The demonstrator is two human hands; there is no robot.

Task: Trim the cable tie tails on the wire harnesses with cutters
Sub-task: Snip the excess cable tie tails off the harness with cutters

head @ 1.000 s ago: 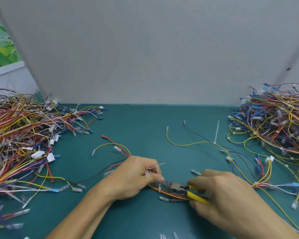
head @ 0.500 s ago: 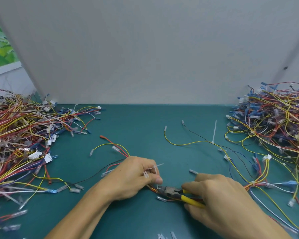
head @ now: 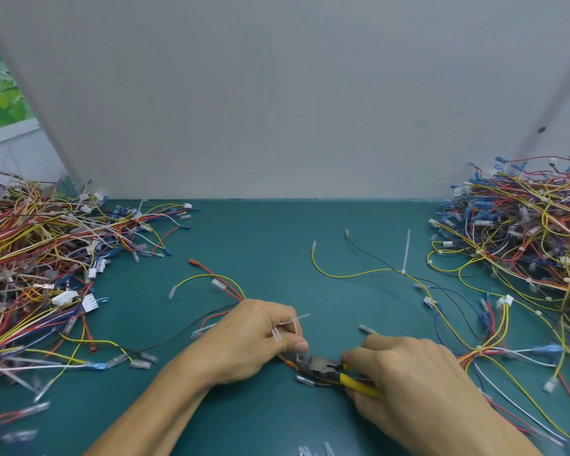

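Observation:
My left hand (head: 254,340) grips a wire harness (head: 224,287) of red, yellow and black wires at the table's near middle. White cable tie tails (head: 295,322) stick out between its fingers. My right hand (head: 418,386) holds yellow-handled cutters (head: 323,366), whose dark jaws sit at the harness just below my left thumb. The bundle under my left hand is hidden. Farther right, the same wires carry an untrimmed white cable tie (head: 406,253) standing out from a yellow and black pair.
A big heap of harnesses (head: 37,268) fills the left of the green mat (head: 270,245). Another heap (head: 524,232) fills the right. A grey wall (head: 277,93) stands behind. Cut tie pieces (head: 313,450) lie at the near edge.
The cutters and my right hand have slid left, bringing the jaws up to the harness under my left thumb. My left hand has barely moved.

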